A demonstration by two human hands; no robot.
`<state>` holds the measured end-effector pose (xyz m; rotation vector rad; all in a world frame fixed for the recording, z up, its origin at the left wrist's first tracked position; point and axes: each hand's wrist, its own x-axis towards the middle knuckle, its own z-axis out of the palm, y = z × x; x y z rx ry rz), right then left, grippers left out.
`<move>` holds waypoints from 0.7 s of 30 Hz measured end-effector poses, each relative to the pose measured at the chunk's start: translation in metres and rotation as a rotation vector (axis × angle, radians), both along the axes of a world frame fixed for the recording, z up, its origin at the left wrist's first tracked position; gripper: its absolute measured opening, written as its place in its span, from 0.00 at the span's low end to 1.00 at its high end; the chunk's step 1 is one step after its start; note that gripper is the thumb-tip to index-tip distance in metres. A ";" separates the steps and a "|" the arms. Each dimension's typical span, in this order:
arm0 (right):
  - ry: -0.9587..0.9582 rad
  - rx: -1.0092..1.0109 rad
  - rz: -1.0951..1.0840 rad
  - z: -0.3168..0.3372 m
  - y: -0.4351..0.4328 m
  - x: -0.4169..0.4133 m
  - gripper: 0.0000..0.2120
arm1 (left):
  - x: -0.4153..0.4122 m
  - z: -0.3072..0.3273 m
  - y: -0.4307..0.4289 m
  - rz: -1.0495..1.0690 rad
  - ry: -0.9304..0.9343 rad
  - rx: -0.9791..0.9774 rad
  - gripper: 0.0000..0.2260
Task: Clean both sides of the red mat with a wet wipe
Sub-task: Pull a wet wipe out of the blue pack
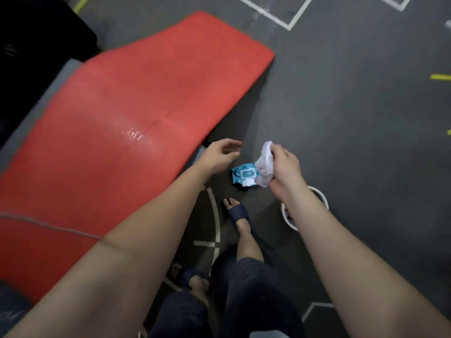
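Head view puts my right hand (284,167) closed around a bunched white wet wipe (264,162), fingers pinching it from above, I judge so it is ready to press flat for wiping. My left hand (219,156) hangs open and empty, fingers loosely curled, just beside the near edge of the red mat (136,113). Between the two hands, on the dark floor (353,118), lies the blue wipe packet (244,175), touching or just under the wipe; I cannot tell which. The mat stretches away to the left of both hands, one end raised on something grey, with a wet sheen near its middle.
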<state>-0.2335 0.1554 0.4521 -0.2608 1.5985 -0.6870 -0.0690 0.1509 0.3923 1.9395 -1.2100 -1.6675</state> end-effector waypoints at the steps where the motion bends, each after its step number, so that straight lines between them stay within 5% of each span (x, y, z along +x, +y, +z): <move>1: -0.024 -0.021 0.029 0.009 -0.005 0.010 0.08 | 0.004 0.011 -0.002 0.015 0.055 -0.007 0.14; 10: -0.124 -0.224 0.312 0.104 -0.014 0.134 0.14 | 0.119 0.136 0.043 0.063 0.324 -0.096 0.06; 17: -0.292 -0.372 0.631 0.205 0.050 0.299 0.14 | 0.273 0.235 0.159 0.322 0.114 -0.353 0.07; 21: -0.431 -0.454 1.086 0.256 0.129 0.394 0.15 | 0.360 0.299 0.273 0.569 -0.027 -0.493 0.07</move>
